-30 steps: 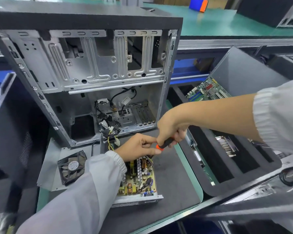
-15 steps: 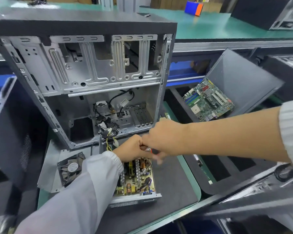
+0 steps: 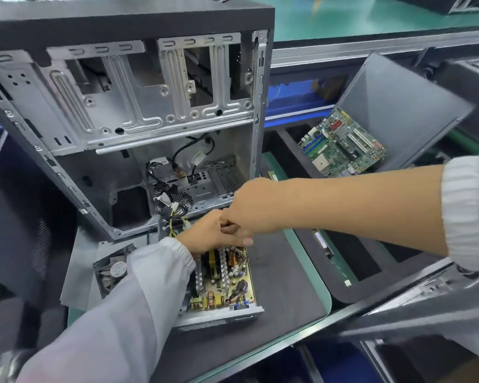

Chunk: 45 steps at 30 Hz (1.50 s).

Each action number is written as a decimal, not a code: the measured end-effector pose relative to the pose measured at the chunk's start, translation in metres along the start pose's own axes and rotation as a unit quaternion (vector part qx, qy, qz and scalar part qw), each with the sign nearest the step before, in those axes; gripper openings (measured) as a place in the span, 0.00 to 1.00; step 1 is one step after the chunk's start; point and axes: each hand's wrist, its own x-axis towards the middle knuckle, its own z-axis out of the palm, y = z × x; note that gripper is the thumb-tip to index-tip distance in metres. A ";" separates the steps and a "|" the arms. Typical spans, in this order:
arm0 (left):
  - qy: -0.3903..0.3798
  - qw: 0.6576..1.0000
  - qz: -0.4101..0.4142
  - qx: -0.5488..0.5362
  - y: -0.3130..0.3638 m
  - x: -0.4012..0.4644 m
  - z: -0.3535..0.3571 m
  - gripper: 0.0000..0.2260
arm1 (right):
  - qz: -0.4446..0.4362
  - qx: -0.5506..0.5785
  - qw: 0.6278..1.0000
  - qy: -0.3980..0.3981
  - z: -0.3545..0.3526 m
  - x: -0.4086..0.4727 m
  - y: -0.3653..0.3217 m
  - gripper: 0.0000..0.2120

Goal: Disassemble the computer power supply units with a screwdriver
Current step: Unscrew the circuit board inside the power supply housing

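Your left hand (image 3: 210, 233) and right hand (image 3: 244, 214) meet, curled, above open silver power supply unit (image 3: 227, 283); contents of either grip hidden, presumably screwdriver steadied on screw.

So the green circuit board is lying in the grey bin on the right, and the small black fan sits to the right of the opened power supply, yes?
Not quite. The head view shows the small black fan to the left of the opened power supply. The green circuit board does lie in the grey bin on the right.
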 end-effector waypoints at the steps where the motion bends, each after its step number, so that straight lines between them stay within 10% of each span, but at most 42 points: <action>1: -0.009 1.000 0.004 0.013 0.003 -0.002 -0.003 0.15 | -0.012 0.004 1.000 -0.002 0.000 0.000 0.002 0.13; 8: 0.048 0.997 0.041 0.047 0.006 -0.001 -0.003 0.13 | -0.159 -0.179 0.962 0.128 0.013 -0.012 0.010 0.23; 14: 0.034 0.999 0.018 0.017 -0.004 0.004 0.005 0.14 | 0.058 0.074 0.994 0.064 0.009 -0.015 0.014 0.28; 19: 0.011 1.000 0.017 -0.010 -0.004 0.004 0.000 0.18 | 0.032 0.114 0.992 0.043 0.009 -0.016 0.014 0.14; 24: 0.019 0.999 0.026 -0.025 -0.002 0.003 0.000 0.22 | 0.029 0.178 0.983 0.032 0.013 -0.020 0.014 0.23; 26: 0.022 0.999 0.025 0.003 -0.003 0.004 0.000 0.08 | 0.082 0.204 0.974 0.058 0.015 -0.021 0.013 0.26; 32: 0.001 0.999 0.033 0.031 0.003 0.005 0.002 0.13 | 0.081 0.169 0.981 0.049 0.016 -0.011 0.015 0.09; 45: 0.069 0.995 0.044 0.052 0.001 0.004 -0.002 0.17 | 0.005 0.087 0.992 0.089 0.022 -0.011 0.020 0.24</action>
